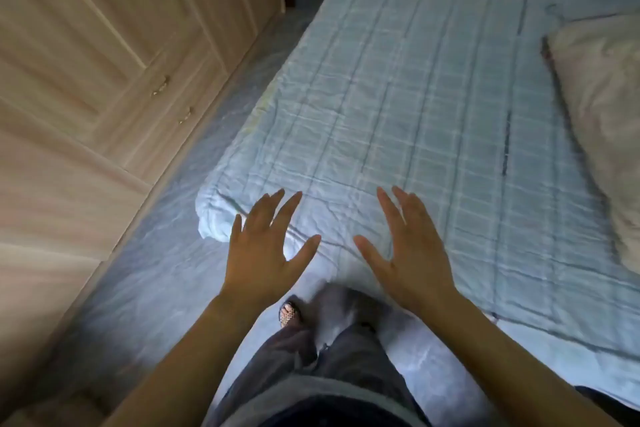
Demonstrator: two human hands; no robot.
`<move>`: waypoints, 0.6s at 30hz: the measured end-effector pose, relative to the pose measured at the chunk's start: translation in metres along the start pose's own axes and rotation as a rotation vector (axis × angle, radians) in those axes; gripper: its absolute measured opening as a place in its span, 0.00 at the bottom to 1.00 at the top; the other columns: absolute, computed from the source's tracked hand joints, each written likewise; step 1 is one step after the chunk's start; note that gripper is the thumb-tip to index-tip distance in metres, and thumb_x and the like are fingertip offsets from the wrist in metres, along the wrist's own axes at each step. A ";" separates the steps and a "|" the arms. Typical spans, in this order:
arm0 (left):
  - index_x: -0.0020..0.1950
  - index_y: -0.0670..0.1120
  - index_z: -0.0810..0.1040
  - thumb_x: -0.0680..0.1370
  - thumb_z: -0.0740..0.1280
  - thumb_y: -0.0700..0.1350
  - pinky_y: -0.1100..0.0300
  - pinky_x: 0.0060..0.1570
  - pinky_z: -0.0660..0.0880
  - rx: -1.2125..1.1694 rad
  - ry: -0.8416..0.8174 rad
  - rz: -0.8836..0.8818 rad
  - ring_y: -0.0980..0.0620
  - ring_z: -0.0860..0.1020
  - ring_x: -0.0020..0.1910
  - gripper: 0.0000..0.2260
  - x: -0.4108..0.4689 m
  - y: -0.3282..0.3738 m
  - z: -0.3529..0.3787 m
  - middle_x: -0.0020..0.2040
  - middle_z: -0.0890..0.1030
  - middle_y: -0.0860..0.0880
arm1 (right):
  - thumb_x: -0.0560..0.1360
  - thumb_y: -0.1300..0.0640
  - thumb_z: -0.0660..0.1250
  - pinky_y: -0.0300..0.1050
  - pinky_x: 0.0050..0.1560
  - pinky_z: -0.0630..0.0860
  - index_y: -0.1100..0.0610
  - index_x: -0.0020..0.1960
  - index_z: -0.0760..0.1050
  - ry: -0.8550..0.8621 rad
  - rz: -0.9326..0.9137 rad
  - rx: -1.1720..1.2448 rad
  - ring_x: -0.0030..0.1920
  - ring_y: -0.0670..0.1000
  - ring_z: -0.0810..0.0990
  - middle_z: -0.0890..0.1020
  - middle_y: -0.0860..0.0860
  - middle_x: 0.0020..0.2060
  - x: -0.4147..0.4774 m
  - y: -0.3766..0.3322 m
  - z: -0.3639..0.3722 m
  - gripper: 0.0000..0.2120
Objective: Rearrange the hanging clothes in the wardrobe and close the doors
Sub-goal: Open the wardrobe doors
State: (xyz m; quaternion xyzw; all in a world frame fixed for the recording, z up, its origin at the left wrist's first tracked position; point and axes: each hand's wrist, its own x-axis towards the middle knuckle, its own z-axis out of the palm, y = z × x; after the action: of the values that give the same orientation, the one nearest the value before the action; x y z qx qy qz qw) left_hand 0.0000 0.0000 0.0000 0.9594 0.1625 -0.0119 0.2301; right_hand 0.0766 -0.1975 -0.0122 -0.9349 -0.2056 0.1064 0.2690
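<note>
Grey trousers point(332, 354) and a patterned slipper point(290, 314) are showing nearest the camera, low in the view. Above them the left hand point(263, 246) and the right hand point(405, 253) are stretching forward side by side, palms down, fingers spread wide, holding nothing; whether they are touching anything I cannot tell. Beyond them a pale blue checked quilt point(415, 97) is covering the bed, with a cream pillow point(602, 121) lying at the far right. The wardrobe point(86, 45) is standing along the left, its pale wooden doors sitting shut, brass handles point(160, 86) showing.
</note>
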 end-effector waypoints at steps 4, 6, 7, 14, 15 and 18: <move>0.74 0.59 0.61 0.73 0.51 0.69 0.40 0.71 0.56 0.034 0.048 -0.073 0.50 0.61 0.74 0.31 -0.022 -0.024 -0.008 0.74 0.64 0.52 | 0.72 0.30 0.45 0.55 0.74 0.53 0.48 0.76 0.50 -0.120 -0.114 -0.039 0.76 0.54 0.49 0.54 0.51 0.76 0.011 -0.026 0.016 0.38; 0.74 0.59 0.60 0.73 0.49 0.69 0.41 0.71 0.54 0.054 0.060 -0.140 0.49 0.60 0.74 0.31 -0.040 -0.044 -0.012 0.74 0.64 0.52 | 0.70 0.29 0.42 0.55 0.74 0.52 0.47 0.76 0.49 -0.184 -0.165 -0.061 0.76 0.53 0.48 0.52 0.50 0.76 0.011 -0.047 0.030 0.39; 0.74 0.59 0.60 0.73 0.49 0.70 0.41 0.71 0.54 0.060 0.065 -0.181 0.49 0.60 0.74 0.31 -0.048 -0.057 -0.014 0.74 0.64 0.52 | 0.70 0.29 0.42 0.55 0.74 0.53 0.48 0.76 0.50 -0.210 -0.191 -0.063 0.76 0.53 0.48 0.52 0.50 0.76 0.012 -0.057 0.036 0.39; 0.74 0.57 0.59 0.73 0.46 0.70 0.39 0.72 0.54 0.030 0.103 -0.419 0.47 0.58 0.75 0.33 -0.087 -0.163 -0.042 0.75 0.62 0.51 | 0.73 0.32 0.47 0.60 0.69 0.62 0.56 0.73 0.63 -0.298 -0.424 -0.121 0.73 0.58 0.60 0.65 0.54 0.72 0.042 -0.149 0.092 0.38; 0.74 0.58 0.59 0.73 0.46 0.70 0.40 0.72 0.53 0.019 0.124 -0.450 0.48 0.58 0.75 0.33 -0.089 -0.181 -0.050 0.75 0.62 0.52 | 0.73 0.33 0.48 0.62 0.67 0.65 0.57 0.71 0.66 -0.290 -0.464 -0.141 0.71 0.60 0.63 0.68 0.55 0.70 0.048 -0.167 0.104 0.37; 0.75 0.58 0.58 0.73 0.45 0.70 0.41 0.72 0.51 0.014 0.178 -0.498 0.48 0.56 0.76 0.33 -0.092 -0.238 -0.082 0.76 0.61 0.52 | 0.73 0.33 0.49 0.60 0.67 0.65 0.57 0.70 0.67 -0.293 -0.544 -0.154 0.71 0.59 0.64 0.68 0.54 0.70 0.063 -0.231 0.138 0.37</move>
State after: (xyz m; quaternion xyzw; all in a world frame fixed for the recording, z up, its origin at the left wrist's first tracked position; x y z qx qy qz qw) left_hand -0.1665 0.2085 -0.0221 0.8886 0.4133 0.0149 0.1983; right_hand 0.0145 0.0717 -0.0066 -0.8381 -0.4919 0.1480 0.1836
